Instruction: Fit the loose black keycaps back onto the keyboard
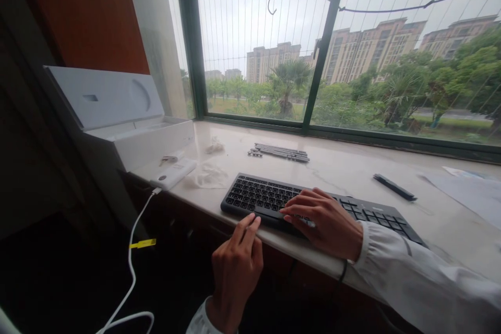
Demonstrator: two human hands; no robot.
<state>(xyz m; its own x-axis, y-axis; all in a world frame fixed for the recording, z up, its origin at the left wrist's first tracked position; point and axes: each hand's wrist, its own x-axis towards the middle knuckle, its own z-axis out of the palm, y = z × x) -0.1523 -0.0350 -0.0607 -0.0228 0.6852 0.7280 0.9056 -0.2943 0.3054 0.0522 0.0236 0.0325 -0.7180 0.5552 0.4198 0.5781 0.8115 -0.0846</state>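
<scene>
A dark computer keyboard (256,193) lies along the front edge of the white sill, its left part showing black key positions. A long smooth space bar (269,213) sits at its front row. My left hand (240,261) comes up from below, index and middle fingers stretched out, their tips at the left end of the space bar. From the right, my right hand (326,222) lies over the keyboard, thumb and index tip close together on the space bar; the palm hides the keys beneath. Behind the keyboard lie rows of small dark keycaps (278,152).
A slim black bar-shaped object (394,187) and white papers (465,193) lie at the right. On the left stand an open white box (152,141) and a white power strip-like block (172,173) with a white cable (135,250). Crumpled tissue (209,175) lies beside it.
</scene>
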